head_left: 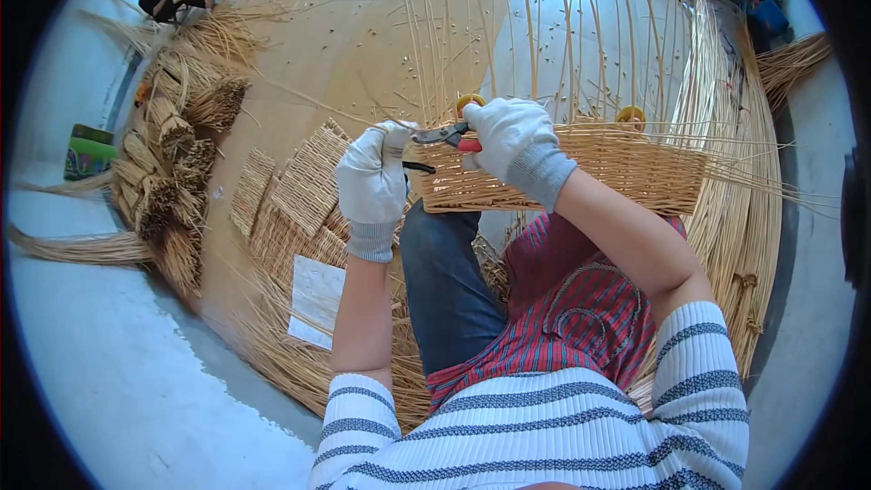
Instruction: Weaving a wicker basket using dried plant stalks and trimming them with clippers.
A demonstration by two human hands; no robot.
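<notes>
A rectangular wicker basket (626, 163) of tan woven strands stands in front of me, with long unwoven strands (531, 27) rising from its far side. My right hand (519, 141), in a white glove with a grey cuff, grips red-handled pruning shears (445, 134) over the basket's left end. The shears' blades point left. My left hand (372, 177), gloved too, is closed at the blade tips, where a thin wicker strand (313, 102) runs into its fingers. A black rod-like piece (418, 167) shows beside this hand; what it belongs to is hidden.
Flat woven panels (313, 177) and a white sheet (316, 299) lie left of my knee. Bundles of strands (172, 154) line the left side; long pale strands (739, 218) lie on the right. Yellow round objects (630, 116) sit at the basket's far edge. Clippings litter the floor.
</notes>
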